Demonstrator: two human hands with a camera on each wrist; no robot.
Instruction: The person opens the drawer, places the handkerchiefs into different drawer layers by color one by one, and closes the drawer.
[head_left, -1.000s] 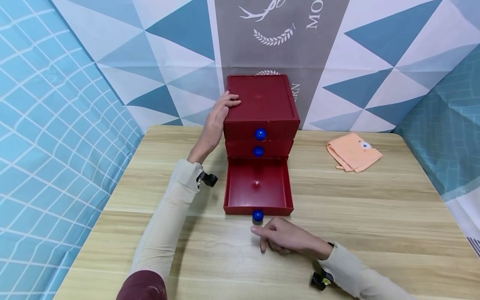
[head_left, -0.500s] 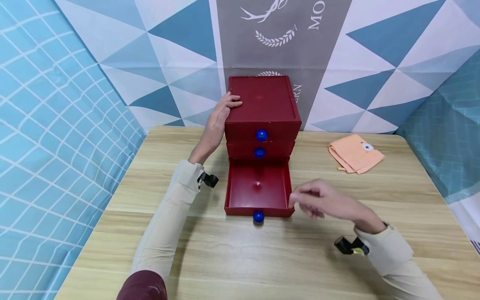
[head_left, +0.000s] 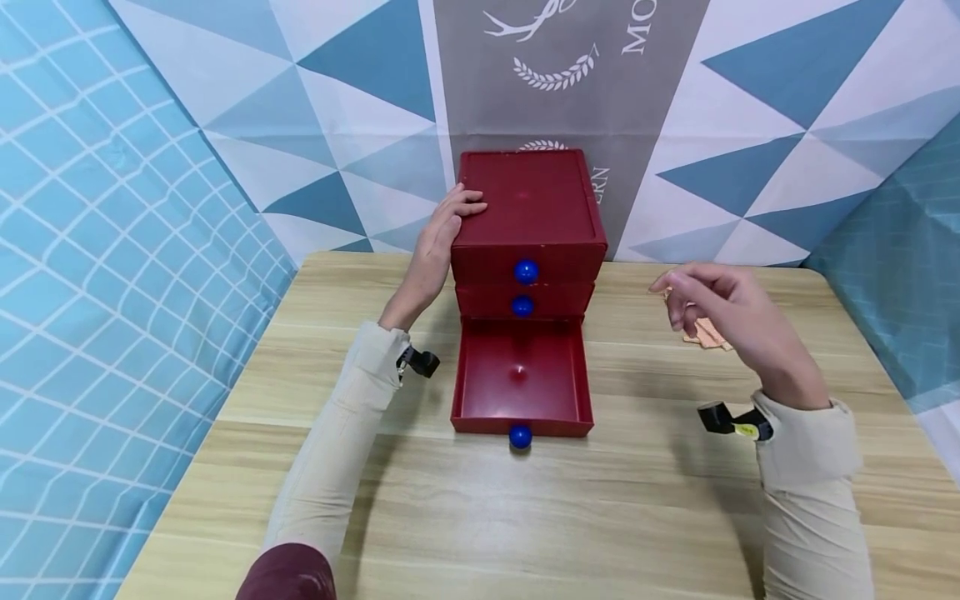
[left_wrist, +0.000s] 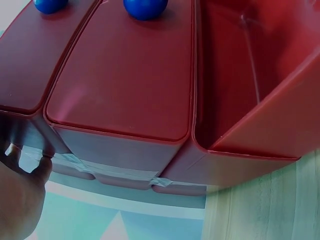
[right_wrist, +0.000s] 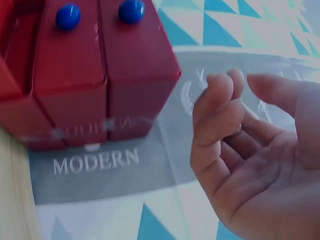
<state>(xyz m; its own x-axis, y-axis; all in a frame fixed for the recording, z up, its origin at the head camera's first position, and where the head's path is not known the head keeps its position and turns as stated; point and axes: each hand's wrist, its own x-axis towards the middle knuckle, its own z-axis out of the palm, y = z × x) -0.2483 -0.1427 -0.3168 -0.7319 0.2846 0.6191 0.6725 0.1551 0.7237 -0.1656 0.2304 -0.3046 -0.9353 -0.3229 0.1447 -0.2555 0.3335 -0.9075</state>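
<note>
A dark red cabinet (head_left: 525, 200) of stacked drawers with round blue knobs stands at the back of the table. Its bottom drawer (head_left: 521, 383) is pulled out and has nothing in it; the upper two are closed. My left hand (head_left: 438, 242) rests on the cabinet's top left edge, fingers over the top and thumb against the side. Over an orange folded cloth (head_left: 707, 335) hovers my right hand (head_left: 735, 312), hiding most of the cloth. In the right wrist view the right hand (right_wrist: 250, 150) has loosely bent fingers, thumb apart, and nothing between them.
The wooden table (head_left: 480, 517) reaches to a patterned cloth backdrop (head_left: 360, 108) right behind the cabinet. A blue gridded cloth (head_left: 112, 292) hangs along the left side, and another blue cloth (head_left: 900, 275) borders the right.
My right hand has moved from in front of the bottom drawer's knob, right and away from me, to above the orange cloth. The left hand stays on the cabinet, and the drawer remains out.
</note>
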